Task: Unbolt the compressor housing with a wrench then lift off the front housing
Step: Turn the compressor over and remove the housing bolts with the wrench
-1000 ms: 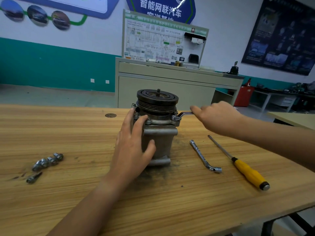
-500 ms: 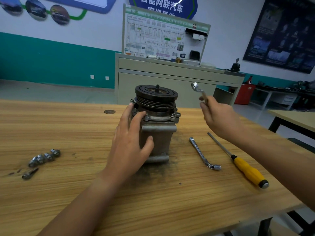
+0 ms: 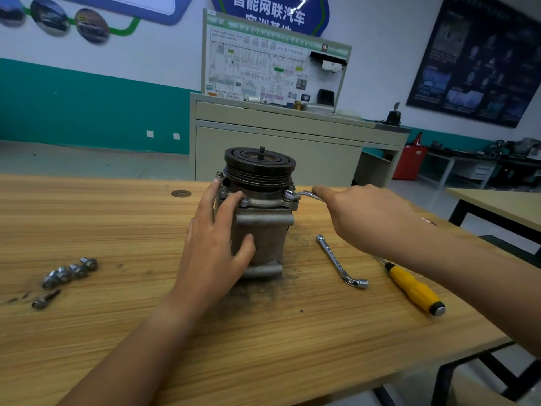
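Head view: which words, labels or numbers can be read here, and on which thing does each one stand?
"智能网联汽车": on the blue wall sign; the line under it is half hidden.
Print on the training board: too small to read.
Print on the dark poster: blurred, unreadable.
Marking on the loose socket wrench: unreadable.

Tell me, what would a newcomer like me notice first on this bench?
A grey metal compressor with a dark grooved pulley on top stands upright in the middle of the pale wooden table, the left hand pressed against its side. The right hand grips a slim silver wrench seated at the compressor's right rim. Loose silver bolts lie far left, a yellow-handled screwdriver to the right.
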`<state>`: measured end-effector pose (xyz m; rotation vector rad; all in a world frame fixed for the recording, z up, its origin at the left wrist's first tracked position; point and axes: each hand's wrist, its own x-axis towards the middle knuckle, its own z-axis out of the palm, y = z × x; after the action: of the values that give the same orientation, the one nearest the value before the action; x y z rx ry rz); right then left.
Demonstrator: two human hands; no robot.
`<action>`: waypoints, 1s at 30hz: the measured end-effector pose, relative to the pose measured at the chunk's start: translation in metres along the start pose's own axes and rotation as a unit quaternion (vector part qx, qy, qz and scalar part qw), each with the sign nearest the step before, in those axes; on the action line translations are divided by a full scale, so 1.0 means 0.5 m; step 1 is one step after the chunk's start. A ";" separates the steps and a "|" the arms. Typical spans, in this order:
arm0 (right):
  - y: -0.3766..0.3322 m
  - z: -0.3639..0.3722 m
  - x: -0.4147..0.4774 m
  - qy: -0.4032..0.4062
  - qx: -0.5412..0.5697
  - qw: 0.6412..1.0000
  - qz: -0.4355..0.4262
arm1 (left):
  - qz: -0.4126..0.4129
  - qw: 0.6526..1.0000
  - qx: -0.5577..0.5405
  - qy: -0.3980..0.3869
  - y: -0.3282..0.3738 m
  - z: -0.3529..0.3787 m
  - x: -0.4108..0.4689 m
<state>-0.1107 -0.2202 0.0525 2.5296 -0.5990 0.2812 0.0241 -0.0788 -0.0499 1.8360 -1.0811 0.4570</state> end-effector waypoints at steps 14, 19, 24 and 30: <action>-0.020 -0.010 -0.003 0.000 -0.087 0.996 -0.022 | -0.004 1.000 -0.014 -0.007 0.001 -0.002 0.000; -0.008 0.008 0.010 0.016 -0.112 0.992 -0.050 | -0.009 1.000 -0.018 -0.009 0.001 -0.001 -0.002; 0.056 0.017 0.071 0.012 -0.146 0.983 -0.113 | -0.008 1.000 -0.021 -0.014 0.000 -0.002 -0.002; 0.025 0.092 0.134 0.103 -0.038 0.990 -0.092 | -0.007 1.000 -0.026 -0.006 -0.009 -0.004 0.006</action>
<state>-0.0541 -0.2784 0.0402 2.4218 -0.2882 0.4375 0.0294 -0.0778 -0.0492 1.8023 -1.0777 0.4068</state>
